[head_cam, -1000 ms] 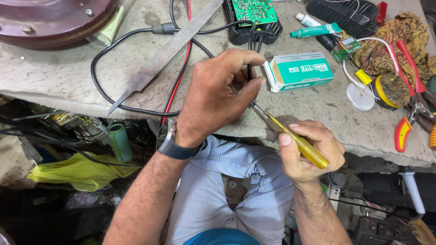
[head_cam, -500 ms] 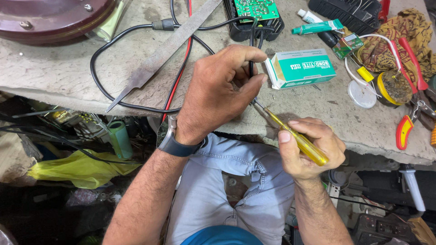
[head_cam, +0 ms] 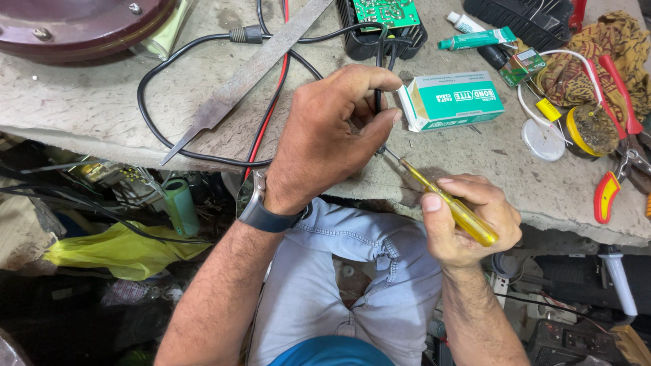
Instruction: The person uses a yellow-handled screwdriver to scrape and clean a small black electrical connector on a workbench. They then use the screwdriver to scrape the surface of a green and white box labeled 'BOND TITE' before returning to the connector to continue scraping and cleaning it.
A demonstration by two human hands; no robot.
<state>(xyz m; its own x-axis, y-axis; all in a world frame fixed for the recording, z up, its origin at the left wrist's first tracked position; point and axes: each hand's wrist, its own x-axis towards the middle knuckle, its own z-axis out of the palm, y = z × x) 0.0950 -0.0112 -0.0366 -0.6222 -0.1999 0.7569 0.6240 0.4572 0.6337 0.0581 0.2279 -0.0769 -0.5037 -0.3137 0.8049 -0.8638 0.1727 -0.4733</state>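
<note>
My left hand (head_cam: 332,132) is curled at the front edge of the stone workbench (head_cam: 102,102), pinching thin black wires (head_cam: 378,95) between thumb and fingers. The wires lead up to a black box with a green circuit board (head_cam: 384,20). My right hand (head_cam: 468,220) grips a yellow-handled screwdriver (head_cam: 451,203). Its metal tip points up-left and meets the wire ends at my left hand's fingers. What sits inside the left palm is hidden.
A long metal file (head_cam: 251,71) lies on the bench with black and red cables (head_cam: 271,108) looping under it. A green-and-white carton (head_cam: 451,102), a glue tube (head_cam: 475,39), red-handled pliers (head_cam: 614,163), a tape roll (head_cam: 591,129) and a maroon dome (head_cam: 74,27) surround the hands.
The view has shifted slightly. Both hands hold nearly the same pose, with the screwdriver tip still at the wires.
</note>
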